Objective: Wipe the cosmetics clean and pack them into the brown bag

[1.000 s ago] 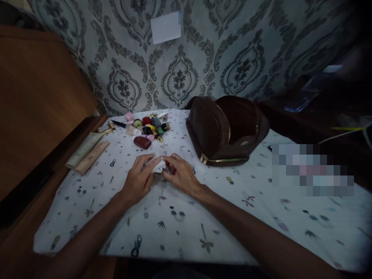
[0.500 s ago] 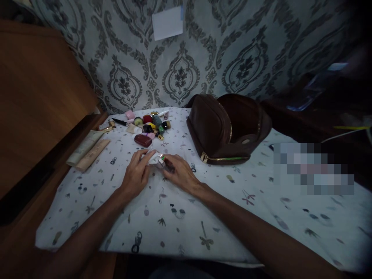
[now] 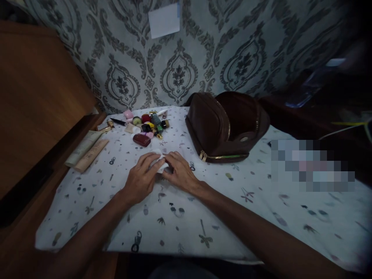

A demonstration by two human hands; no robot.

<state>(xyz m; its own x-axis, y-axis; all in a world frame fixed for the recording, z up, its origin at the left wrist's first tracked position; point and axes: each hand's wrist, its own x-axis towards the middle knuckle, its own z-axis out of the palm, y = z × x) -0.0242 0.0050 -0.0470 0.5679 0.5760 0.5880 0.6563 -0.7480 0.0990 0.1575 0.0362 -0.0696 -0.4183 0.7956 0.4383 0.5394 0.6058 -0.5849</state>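
Note:
My left hand [image 3: 142,176] is closed on a crumpled white wipe [image 3: 157,164], with its fingers pressed over the cloth. Against the wipe's other side, my right hand [image 3: 179,170] is closed, fingertips meeting those of the left; what it grips is mostly hidden by the cloth and fingers. Just beyond the hands lies a dark red oval case [image 3: 142,140]. Behind it is a heap of small cosmetics, among them a green bottle [image 3: 156,119], a red round item [image 3: 146,118] and a pink item [image 3: 128,114].
A brown leather bag [image 3: 207,120] stands unzipped at the right rear. Two tubes, one greyish [image 3: 84,148] and one peach [image 3: 92,155], lie at the left edge. A patterned white cloth [image 3: 174,228] covers the table. A wooden panel [image 3: 43,97] rises at left; patterned wallpaper [image 3: 178,73] backs everything.
My left hand has brought the white wipe over the small shiny item at my right fingertips, which is now covered. Both hands have stayed close together. The view has shifted slightly.

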